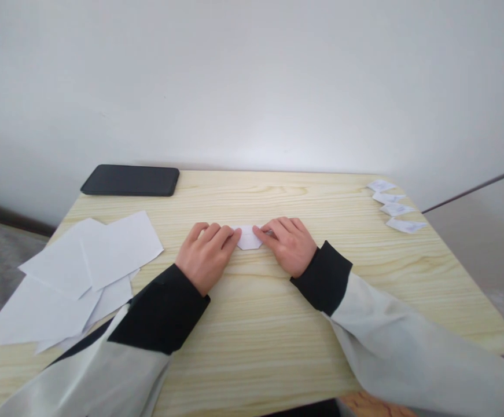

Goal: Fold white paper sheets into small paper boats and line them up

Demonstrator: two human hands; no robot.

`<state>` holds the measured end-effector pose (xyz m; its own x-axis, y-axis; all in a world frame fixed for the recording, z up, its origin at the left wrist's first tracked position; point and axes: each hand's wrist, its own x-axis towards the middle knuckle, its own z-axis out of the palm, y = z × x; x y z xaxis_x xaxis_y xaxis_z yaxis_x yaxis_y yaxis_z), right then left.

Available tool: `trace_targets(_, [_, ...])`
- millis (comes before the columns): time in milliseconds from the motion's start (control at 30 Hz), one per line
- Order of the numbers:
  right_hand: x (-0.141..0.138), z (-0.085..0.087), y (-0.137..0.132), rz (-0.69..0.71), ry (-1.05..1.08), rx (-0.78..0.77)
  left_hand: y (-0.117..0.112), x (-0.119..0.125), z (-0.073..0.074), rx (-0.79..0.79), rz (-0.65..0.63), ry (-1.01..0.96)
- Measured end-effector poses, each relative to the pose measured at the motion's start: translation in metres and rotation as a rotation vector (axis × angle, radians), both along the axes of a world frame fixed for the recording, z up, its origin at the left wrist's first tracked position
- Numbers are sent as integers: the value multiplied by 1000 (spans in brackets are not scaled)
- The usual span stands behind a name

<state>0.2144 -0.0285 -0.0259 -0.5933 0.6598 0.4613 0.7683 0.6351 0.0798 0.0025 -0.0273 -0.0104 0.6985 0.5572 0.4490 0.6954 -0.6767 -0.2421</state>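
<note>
A small folded piece of white paper [250, 238] lies at the middle of the table, its two near corners slanted. Its left end is pinched by my left hand [209, 252], thumb on top and fingers curled behind. My right hand [289, 244] grips the right end the same way, thumb pressed on the paper. Both ends of the paper are hidden under my fingers. Only the middle part shows between my two thumbs.
Several loose sheets of white paper [61, 313] overlap at the table's left side. A black phone [130, 180] lies at the back left. Several small folded paper pieces [397, 209] form a column near the right edge. The wooden table [252, 347] meets a white wall behind.
</note>
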Motion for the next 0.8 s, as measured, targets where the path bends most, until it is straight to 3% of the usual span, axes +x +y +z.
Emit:
trace_targets(500, [4, -7, -7, -71, 131, 41, -13, 10, 1, -4, 167, 13])
trace_targets(800, [6, -8, -9, -91, 189, 36, -15, 1, -4, 63, 89, -137])
